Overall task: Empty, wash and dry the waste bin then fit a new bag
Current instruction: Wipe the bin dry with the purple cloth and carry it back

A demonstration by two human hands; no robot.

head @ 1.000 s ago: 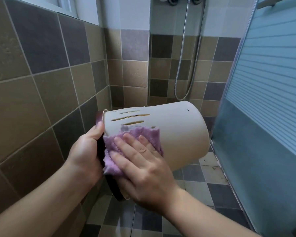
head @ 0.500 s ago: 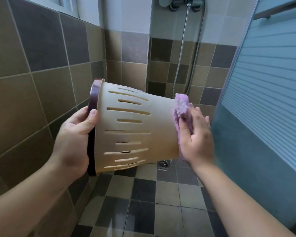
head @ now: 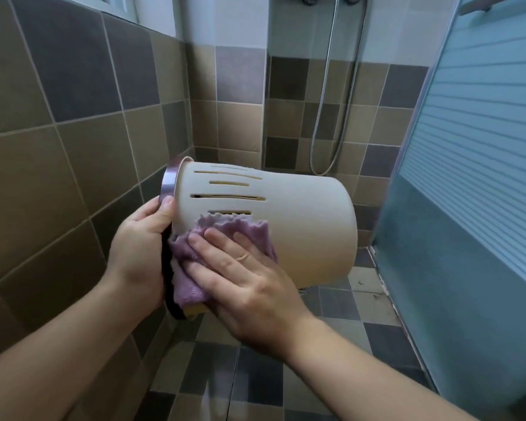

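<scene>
A cream waste bin (head: 301,220) with slots in its side and a purple rim ring is held sideways in the air, its mouth to the left and its base pointing right. My left hand (head: 140,253) grips the rim, thumb on the outside. A purple cloth (head: 192,262) lies against the bin's near side close to the rim. My right hand (head: 243,281) presses the cloth flat onto the bin with straight, spread fingers. The inside of the bin is hidden.
A tiled wall (head: 58,147) stands close on the left. A frosted glass shower door (head: 474,177) closes off the right. A shower hose (head: 328,117) hangs on the back wall. Checkered floor tiles (head: 255,375) lie below.
My right hand and the cloth moved from the bin's base end back to the side near the rim. The bin dropped lower and tilted base-up again.
</scene>
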